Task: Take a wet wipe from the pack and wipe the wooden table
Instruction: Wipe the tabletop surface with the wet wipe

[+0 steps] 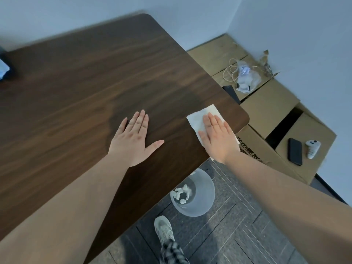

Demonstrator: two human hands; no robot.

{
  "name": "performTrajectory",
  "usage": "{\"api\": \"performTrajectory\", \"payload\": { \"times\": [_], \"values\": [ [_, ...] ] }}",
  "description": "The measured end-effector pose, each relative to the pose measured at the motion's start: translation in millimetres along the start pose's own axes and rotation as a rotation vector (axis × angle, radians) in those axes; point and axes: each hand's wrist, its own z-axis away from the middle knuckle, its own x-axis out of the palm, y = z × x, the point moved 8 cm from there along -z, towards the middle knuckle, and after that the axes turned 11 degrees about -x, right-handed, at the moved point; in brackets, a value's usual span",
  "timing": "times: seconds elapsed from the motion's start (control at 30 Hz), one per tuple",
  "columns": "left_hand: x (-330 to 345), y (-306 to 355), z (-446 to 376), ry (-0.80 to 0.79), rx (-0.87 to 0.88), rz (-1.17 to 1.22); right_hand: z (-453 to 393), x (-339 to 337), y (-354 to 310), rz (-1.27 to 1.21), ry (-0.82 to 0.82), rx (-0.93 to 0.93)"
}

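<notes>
Both forearms reach out over the wooden table (76, 82) — the right hand (217, 138) lies flat (fingers spread, clasping nothing) on the wet wipe (198, 119) by the near-right corner, the unwiped stretch leftward toward the idle, flat left hand (133, 138).

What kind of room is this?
Probably a home or small office room that doubles as storage: a wooden table stands by plain walls, flattened cardboard boxes fill the corner, and a waste bin sits on the tiled floor.

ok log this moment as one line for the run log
stage: wiping | right hand: flat on wipe near table corner | left hand: flat on bare wood | bin: on floor below
</notes>
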Motion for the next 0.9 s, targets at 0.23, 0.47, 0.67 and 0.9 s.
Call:
{"api": "performTrajectory", "payload": {
  "times": [0.23, 0.47, 0.67, 0.9],
  "values": [
    [3.7, -55.1, 30.8, -0.038, -0.053, -0.011, 1.9, 11.0, -94.2, 0.017, -0.048, -0.231],
    [15.1, -208.8, 152.6, -0.078, -0.318, 0.065, 19.4, 24.8, -263.9, 0.003, -0.058, -0.592],
    [47.8, -327.2, 299.9, -0.088, -0.583, 0.118, 48.9, 47.8, -420.2, 0.018, -0.094, -0.874],
    [81.7, -423.9, 453.6, -0.016, -0.962, 0.178, 98.6, 72.3, -565.2, 0.097, -0.157, -1.118]
  ]
}}
